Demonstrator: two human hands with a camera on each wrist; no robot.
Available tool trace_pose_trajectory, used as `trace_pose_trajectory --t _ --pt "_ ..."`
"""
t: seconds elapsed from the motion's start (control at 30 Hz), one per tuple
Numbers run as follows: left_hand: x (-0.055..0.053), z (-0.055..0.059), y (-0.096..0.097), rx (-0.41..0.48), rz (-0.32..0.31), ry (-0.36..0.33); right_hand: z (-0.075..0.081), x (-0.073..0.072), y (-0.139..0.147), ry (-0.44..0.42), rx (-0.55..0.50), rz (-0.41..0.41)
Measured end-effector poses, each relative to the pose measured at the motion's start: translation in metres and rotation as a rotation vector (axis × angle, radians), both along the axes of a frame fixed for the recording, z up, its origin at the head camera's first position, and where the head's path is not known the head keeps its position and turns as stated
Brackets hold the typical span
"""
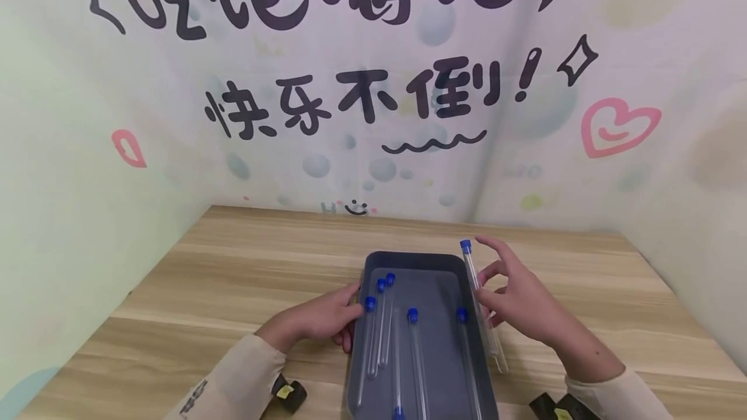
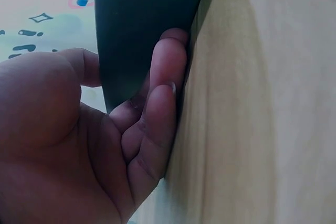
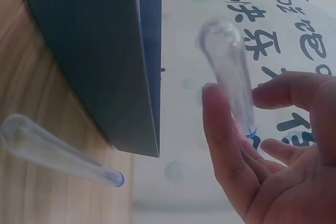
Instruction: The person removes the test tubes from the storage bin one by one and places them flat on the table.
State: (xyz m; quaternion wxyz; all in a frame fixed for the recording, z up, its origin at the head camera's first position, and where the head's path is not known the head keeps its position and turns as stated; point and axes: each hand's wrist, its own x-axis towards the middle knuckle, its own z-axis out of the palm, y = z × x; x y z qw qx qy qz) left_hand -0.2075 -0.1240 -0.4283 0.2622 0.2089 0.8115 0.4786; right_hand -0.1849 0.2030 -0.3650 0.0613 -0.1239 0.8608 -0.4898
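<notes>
Wood-grain worktop (image 1: 262,245) carries gray tray (image 1: 411,256) of blue-capped tubes (image 1: 417,361) at lower center of frame, left hand (image 1: 323,315) with fingers gripping its left wall, right hand (image 1: 519,297) with fingers pinching one upright capped tube (image 1: 471,268) near its right rim, loose tube (image 3: 58,153) lying beside.

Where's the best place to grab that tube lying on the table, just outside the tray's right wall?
Probably mid-shaft, coming from above and from the right, away from the tray. The tube lies on its side on the table, so its slim, straight shaft offers two sides to pinch, while the tray's wall crowds its left.
</notes>
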Motion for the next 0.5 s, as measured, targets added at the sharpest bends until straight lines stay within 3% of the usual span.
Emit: trace_pose_trajectory --t 0.5 --pt "0.0004 0.0009 0.0007 -0.009 0.01 0.017 -0.0002 -0.0039 0.0071 -0.003 0.13 -0.042"
